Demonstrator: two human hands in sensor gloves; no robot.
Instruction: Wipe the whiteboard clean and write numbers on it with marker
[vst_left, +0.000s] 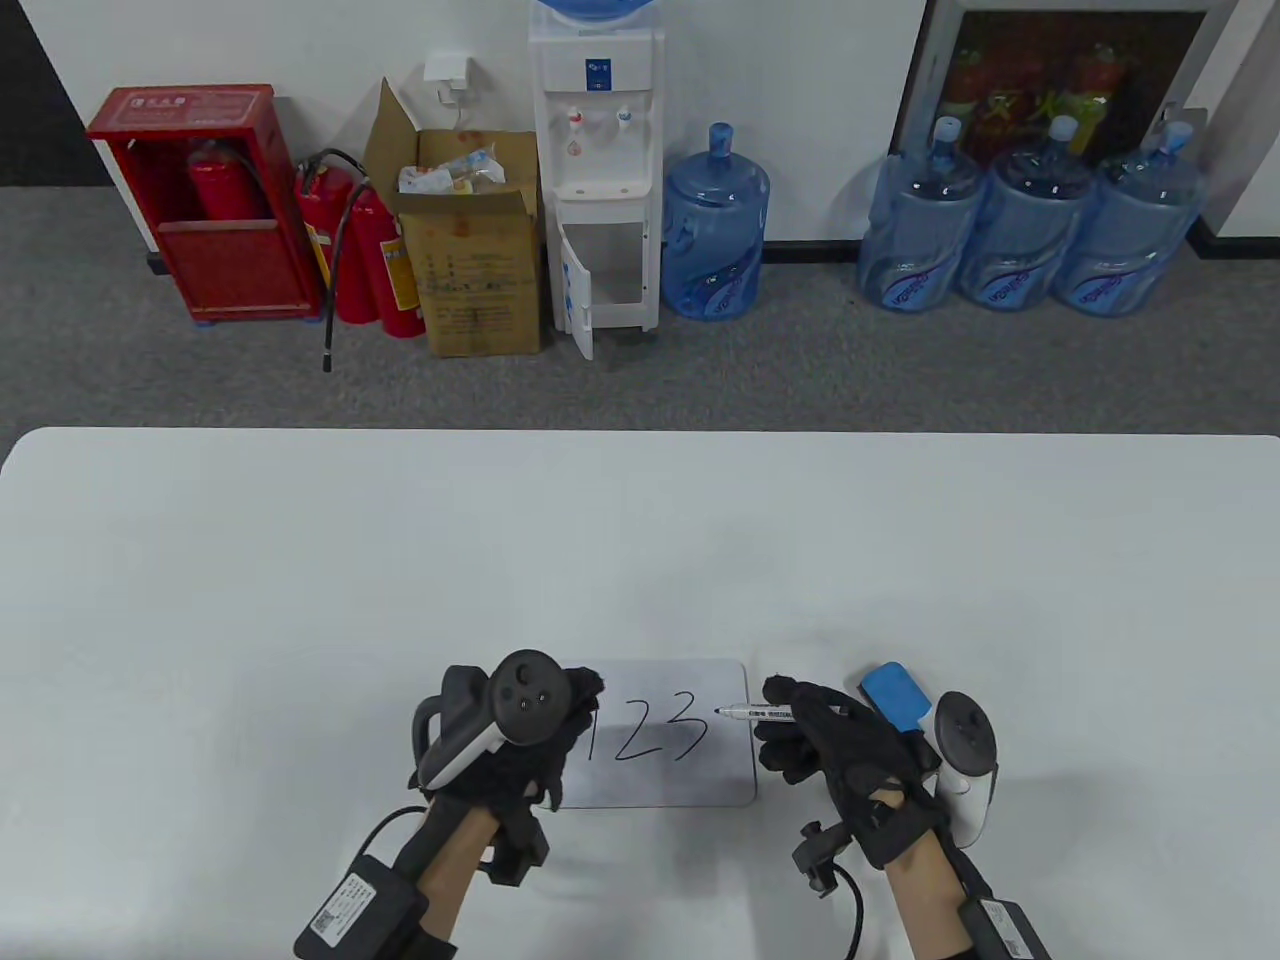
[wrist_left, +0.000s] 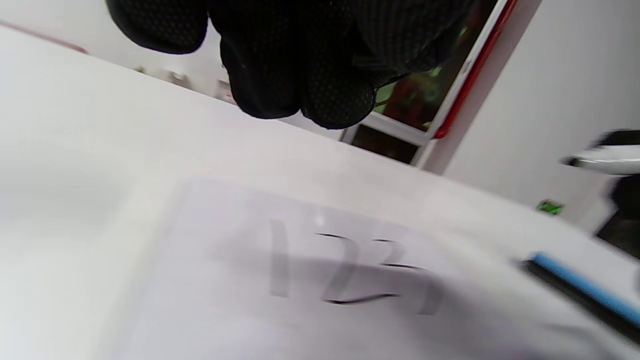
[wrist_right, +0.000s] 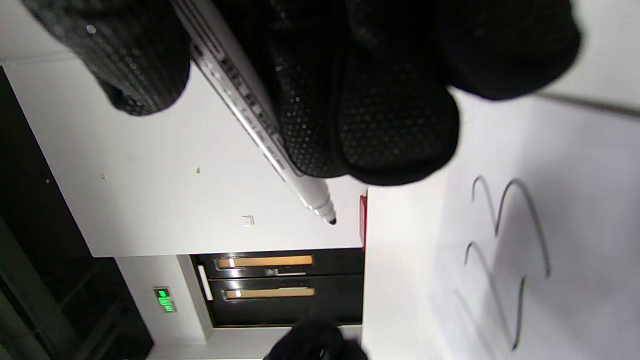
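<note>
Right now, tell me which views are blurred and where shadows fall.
Table view: sharp, faint shadows beside both hands. Left wrist view: soft throughout, digits smeared and shadowed on the whiteboard. Right wrist view: marker fairly crisp, fingers blurred.

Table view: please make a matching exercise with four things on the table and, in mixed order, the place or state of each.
Things:
1. small white rectangular whiteboard
2. white marker pen with black tip
3. blue block eraser
4. left hand in black glove

Places or states:
A. behind the right hand, near its tracker
B. over the board's left end
C. flat on the table, showing "123"
D. held in the right hand, tip at the board's right edge

Pairs: 1-C, 2-D, 3-A, 4-B
</note>
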